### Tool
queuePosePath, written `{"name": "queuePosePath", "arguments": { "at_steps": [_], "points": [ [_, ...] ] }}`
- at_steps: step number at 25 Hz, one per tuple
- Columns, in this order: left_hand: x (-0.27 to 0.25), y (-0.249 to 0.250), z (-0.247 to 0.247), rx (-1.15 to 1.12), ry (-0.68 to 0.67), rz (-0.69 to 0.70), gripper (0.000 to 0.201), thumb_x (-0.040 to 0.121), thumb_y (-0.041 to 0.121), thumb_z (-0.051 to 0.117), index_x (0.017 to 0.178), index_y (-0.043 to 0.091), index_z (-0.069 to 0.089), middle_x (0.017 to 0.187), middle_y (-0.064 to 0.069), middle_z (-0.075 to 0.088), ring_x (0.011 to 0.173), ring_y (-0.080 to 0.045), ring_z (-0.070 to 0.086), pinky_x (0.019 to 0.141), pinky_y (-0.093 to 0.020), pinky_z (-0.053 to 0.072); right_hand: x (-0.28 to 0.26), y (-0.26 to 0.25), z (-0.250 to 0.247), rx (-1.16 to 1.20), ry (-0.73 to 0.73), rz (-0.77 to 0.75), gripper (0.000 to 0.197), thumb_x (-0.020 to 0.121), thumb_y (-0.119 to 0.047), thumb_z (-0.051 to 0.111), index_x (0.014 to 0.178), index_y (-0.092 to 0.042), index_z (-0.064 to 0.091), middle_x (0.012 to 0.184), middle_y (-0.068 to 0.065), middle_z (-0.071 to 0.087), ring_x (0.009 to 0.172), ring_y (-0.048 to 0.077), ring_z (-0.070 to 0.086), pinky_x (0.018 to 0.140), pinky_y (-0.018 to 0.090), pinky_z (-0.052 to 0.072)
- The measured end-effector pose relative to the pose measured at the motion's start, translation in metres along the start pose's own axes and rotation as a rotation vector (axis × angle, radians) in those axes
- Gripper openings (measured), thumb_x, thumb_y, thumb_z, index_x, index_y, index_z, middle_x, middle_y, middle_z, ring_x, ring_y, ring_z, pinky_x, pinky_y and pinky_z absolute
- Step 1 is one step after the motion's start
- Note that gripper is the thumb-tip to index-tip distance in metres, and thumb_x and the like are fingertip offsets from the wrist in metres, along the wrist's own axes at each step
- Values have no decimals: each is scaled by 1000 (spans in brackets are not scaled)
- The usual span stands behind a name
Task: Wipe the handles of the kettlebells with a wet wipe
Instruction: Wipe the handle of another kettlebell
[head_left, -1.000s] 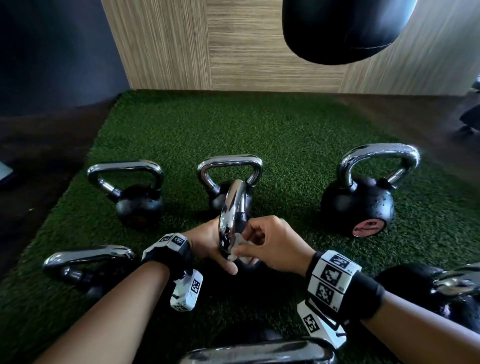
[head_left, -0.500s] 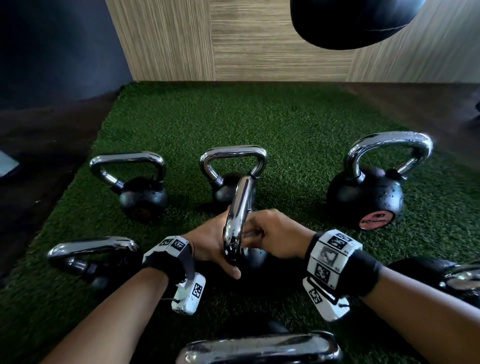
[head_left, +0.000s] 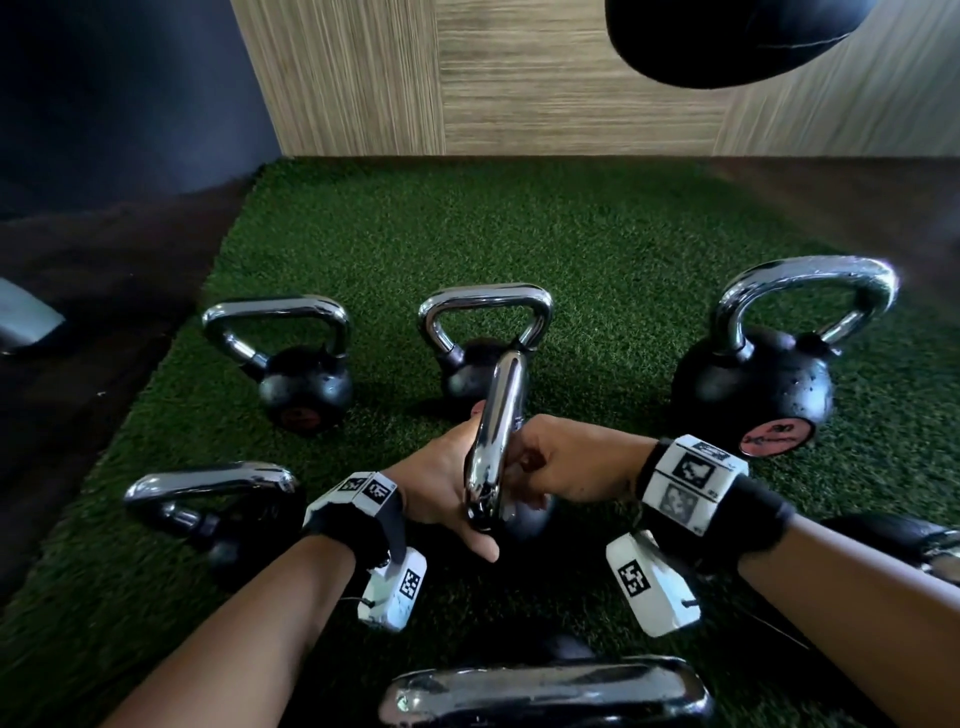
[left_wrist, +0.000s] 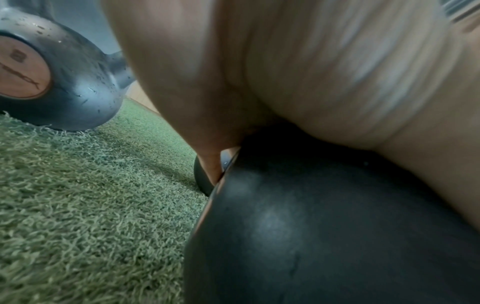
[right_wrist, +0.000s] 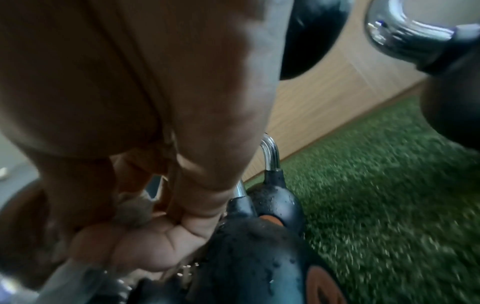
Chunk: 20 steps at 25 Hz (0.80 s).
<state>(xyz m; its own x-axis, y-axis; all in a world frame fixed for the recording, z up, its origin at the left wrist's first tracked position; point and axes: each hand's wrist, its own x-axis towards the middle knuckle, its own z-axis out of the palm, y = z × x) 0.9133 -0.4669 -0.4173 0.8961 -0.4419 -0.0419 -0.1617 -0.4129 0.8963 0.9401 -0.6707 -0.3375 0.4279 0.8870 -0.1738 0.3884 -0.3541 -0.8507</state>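
Note:
The kettlebell in the middle has its chrome handle (head_left: 496, 441) edge-on to me and a black ball (left_wrist: 324, 226) on the green turf. My left hand (head_left: 441, 478) grips the handle from the left, thumb reaching under its near end. My right hand (head_left: 561, 467) is curled tight against the handle's right side. In the right wrist view a crumpled greyish wad, apparently the wet wipe (right_wrist: 132, 214), is pinched in its fingers. The wipe is hidden in the head view.
Several more kettlebells ring the hands: back left (head_left: 301, 384), back middle (head_left: 485, 312), a large one back right (head_left: 753, 400), near left (head_left: 208, 499), a handle at the bottom (head_left: 545, 691). A black punching bag (head_left: 727, 41) hangs before the wood wall. Dark floor (head_left: 78, 312) borders the turf.
The white wipe that showed under my right fingers a second ago is now covered, the right hand having closed in against the handle. The left hand keeps its hold.

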Motion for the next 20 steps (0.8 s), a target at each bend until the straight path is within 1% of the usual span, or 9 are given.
{"name": "queuePosePath", "arguments": {
  "at_steps": [3,5,7,9,12,14,16,18,20],
  "points": [
    [0,-1,-1,42,-2,-7,122,35,28,105,140,36,42,134,26,55,127,8,53,97,-9,45,-5,6,6,341,-29,-51,30,75,16,56,93,-2,70,76,1,71,64,17,60,63,26,49],
    [1,0,-2,80,-1,-15,127,33,32,105,143,30,41,139,20,53,131,4,51,106,-21,47,-9,12,10,667,-76,-64,32,75,17,54,100,2,69,83,2,75,72,11,68,68,20,53],
    [2,1,-4,120,-16,-5,130,34,33,105,146,29,40,145,14,49,135,1,47,113,-29,43,-9,21,10,800,-37,-76,32,83,20,53,104,4,69,87,5,76,76,11,71,71,19,55],
    [3,2,-6,145,-49,1,135,36,31,105,152,23,36,151,13,42,139,4,41,113,-18,37,-8,25,9,779,74,-63,26,89,20,54,101,4,70,83,6,76,72,10,71,67,18,55],
    [0,5,-6,159,-43,3,123,38,32,104,145,18,45,144,21,41,131,17,40,101,0,32,-5,26,16,674,178,-60,15,85,9,67,90,-2,75,82,5,76,69,9,70,66,17,55],
    [-2,11,-5,127,-29,12,116,38,27,104,140,17,49,142,15,46,131,10,46,102,-5,38,-1,27,19,690,340,-21,20,74,-2,78,93,2,75,86,14,75,71,17,69,69,24,59],
    [-1,14,-5,101,-29,34,118,39,20,104,142,18,47,146,4,47,136,-3,47,111,-21,41,6,30,19,758,528,38,33,68,-4,81,98,6,71,90,21,72,71,23,68,71,28,59],
    [0,17,-4,134,-40,48,120,38,22,105,142,16,46,146,1,46,137,-9,47,115,-30,40,10,29,20,771,591,46,26,71,6,80,95,3,67,86,19,72,66,21,70,65,27,60],
    [-1,15,-4,171,-26,33,122,35,30,104,141,26,45,145,6,45,136,-4,45,115,-27,39,13,24,21,721,623,59,25,73,16,76,83,-3,65,73,14,73,58,18,70,58,26,60]
  ]
}}
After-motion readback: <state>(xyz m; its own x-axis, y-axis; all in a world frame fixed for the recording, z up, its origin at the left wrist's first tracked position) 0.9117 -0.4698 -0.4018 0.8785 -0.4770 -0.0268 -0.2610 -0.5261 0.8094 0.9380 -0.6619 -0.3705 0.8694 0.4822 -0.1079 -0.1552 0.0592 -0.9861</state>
